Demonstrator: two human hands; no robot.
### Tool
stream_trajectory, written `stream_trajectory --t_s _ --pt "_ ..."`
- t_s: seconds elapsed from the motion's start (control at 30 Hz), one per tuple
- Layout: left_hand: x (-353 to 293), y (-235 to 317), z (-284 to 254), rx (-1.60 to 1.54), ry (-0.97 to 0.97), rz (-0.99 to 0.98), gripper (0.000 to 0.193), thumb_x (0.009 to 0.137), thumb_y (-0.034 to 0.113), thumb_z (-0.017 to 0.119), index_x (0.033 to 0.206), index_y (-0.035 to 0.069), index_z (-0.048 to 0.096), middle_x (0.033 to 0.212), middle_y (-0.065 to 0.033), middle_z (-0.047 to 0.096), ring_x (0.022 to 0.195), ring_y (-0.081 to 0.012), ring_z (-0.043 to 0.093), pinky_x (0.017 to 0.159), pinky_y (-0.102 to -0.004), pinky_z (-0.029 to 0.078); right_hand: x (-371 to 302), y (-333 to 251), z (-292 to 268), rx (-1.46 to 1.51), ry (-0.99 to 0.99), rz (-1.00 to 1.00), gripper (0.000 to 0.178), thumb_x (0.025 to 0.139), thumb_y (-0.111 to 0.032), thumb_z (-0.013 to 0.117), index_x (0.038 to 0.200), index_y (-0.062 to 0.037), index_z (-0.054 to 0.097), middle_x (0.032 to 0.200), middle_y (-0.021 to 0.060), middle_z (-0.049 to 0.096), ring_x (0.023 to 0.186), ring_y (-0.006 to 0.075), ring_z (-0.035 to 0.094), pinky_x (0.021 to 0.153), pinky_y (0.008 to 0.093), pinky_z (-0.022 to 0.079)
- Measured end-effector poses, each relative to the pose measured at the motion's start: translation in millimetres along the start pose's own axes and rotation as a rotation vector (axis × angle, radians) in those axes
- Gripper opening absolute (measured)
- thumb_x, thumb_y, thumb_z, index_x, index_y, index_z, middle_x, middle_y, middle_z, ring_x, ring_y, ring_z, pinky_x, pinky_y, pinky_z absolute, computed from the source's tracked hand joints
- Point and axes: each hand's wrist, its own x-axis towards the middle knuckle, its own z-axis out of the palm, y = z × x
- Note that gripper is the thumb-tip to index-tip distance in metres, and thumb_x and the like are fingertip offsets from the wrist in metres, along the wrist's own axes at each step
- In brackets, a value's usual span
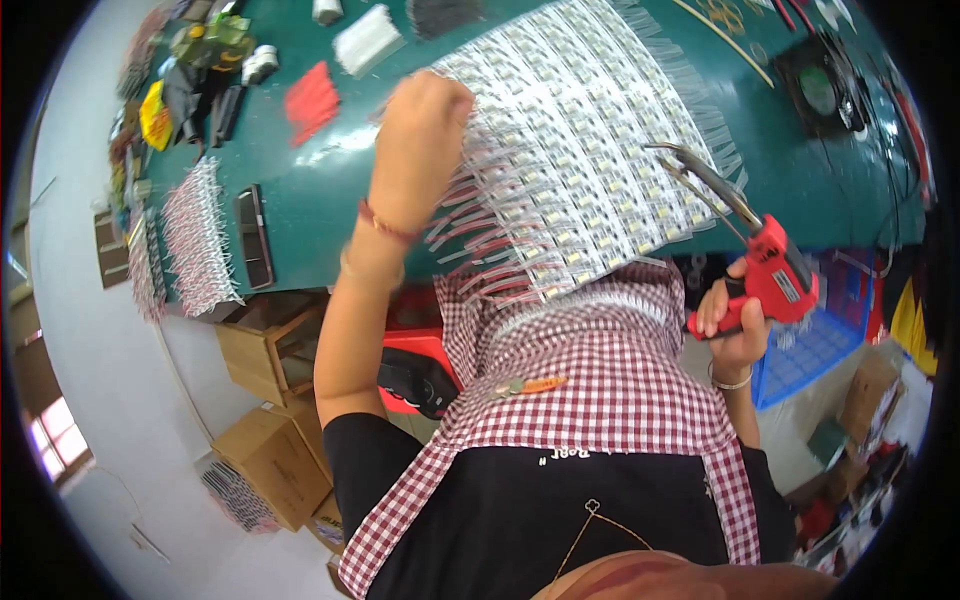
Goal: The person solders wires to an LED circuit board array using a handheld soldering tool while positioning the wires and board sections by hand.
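A broad white sheet of LED strip modules [590,130] lies on the green table, with rows of small yellowish chips. Thin clear and red wires [475,235] fringe its left side, and pale wire ends line its right side. At the sheet's upper left edge, my left hand [422,130] is closed with the fingertips together; what they pinch is hidden. My right hand [735,330] grips the handle of a red soldering gun [785,285]. The gun's metal tip points up and left, over the right part of the sheet.
Red wire pieces [312,103] and a white bundle [367,42] lie beyond my left hand. A phone [254,237] rests beside another wired strip sheet [198,235]. A small black fan [822,88] stands at the right. Below the table are a blue crate [815,340] and cardboard boxes [265,465].
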Motion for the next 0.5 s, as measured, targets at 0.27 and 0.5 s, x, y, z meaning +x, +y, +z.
stream_trajectory --t_s 0.27,0.5 --pt "-92.9 112.5 36.6 -0.242 -0.215 -0.053 0.011 0.079 -0.001 0.068 0.085 0.004 0.060 0.082 -0.0098 0.055 0.079 -0.0290 0.056 0.072 -0.0390 0.044 -48.8 10.6 -23.5 -0.129 -0.037 0.199 0.065 0.092 -0.049 0.064 0.130 0.0001 0.047 0.062 0.0043 0.051 0.048 0.0136 0.048 0.050 0.0294 0.043" --pt "-95.0 110.5 43.1 -0.124 -0.249 0.005 0.012 0.078 0.002 0.071 0.086 0.006 0.063 0.081 -0.0063 0.055 0.076 -0.0248 0.055 0.069 -0.0366 0.042 -96.8 26.5 -55.2 -0.186 -0.093 0.334 0.041 0.089 -0.032 0.072 0.110 0.0011 0.060 0.075 0.0030 0.060 0.064 0.0118 0.054 0.060 0.0272 0.043"
